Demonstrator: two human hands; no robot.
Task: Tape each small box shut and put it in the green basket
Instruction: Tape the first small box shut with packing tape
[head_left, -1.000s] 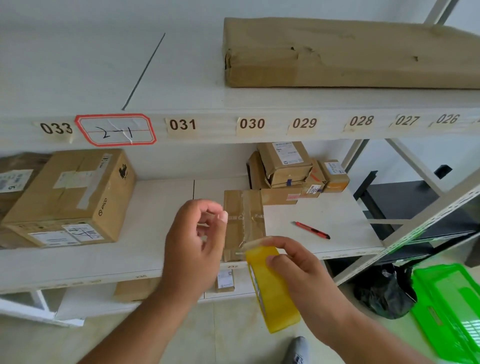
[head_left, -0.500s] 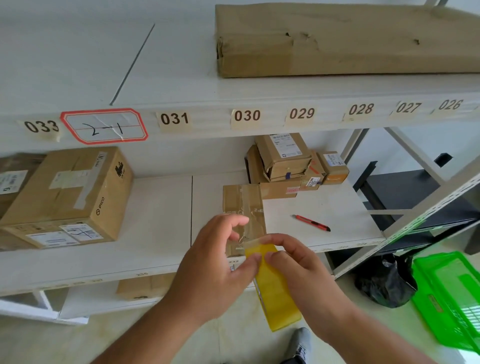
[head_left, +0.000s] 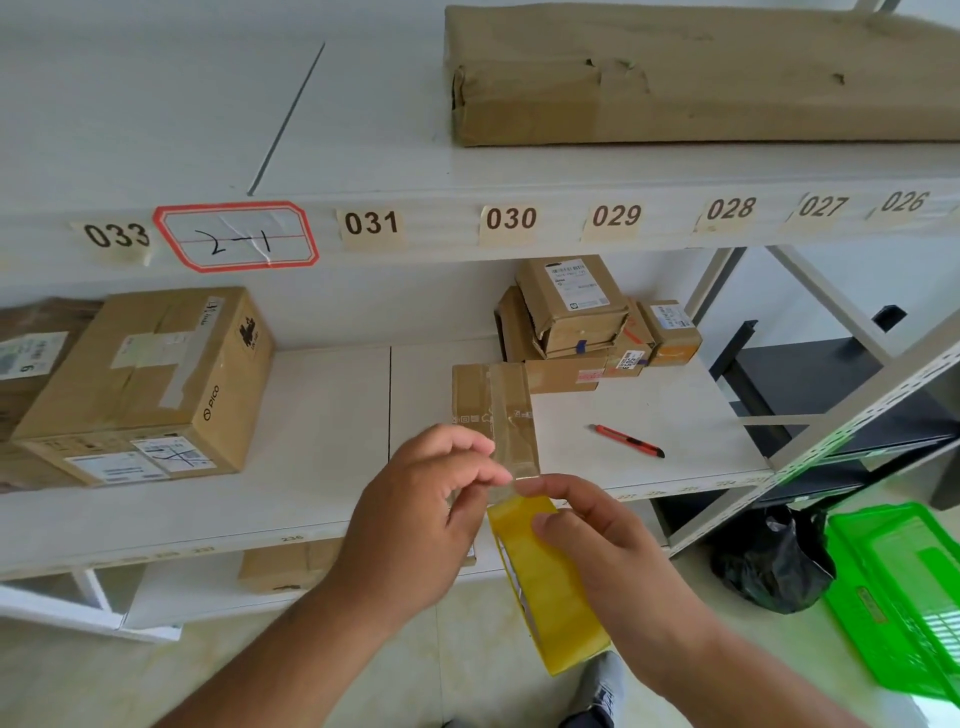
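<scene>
Both hands — left hand (head_left: 415, 525), right hand (head_left: 613, 551) — pinch yellow tape roll (head_left: 545, 587) (red cutter (head_left: 628, 441) behind).

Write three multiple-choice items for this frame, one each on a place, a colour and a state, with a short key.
1. Where does the red utility knife lie?
A. in the green basket
B. on the middle shelf, right of the small box
C. on the top shelf

2. What colour is the tape roll?
A. yellow
B. blue
C. black

3. What is the left hand doing?
A. resting flat on the shelf
B. holding the knife
C. pinching the tape's free end

Key: 1 B, it lies on the white shelf board beside the small box. 2 A, the roll in the right hand is yellow. 3 C, thumb and fingers pinch the clear strip above the roll.
</scene>
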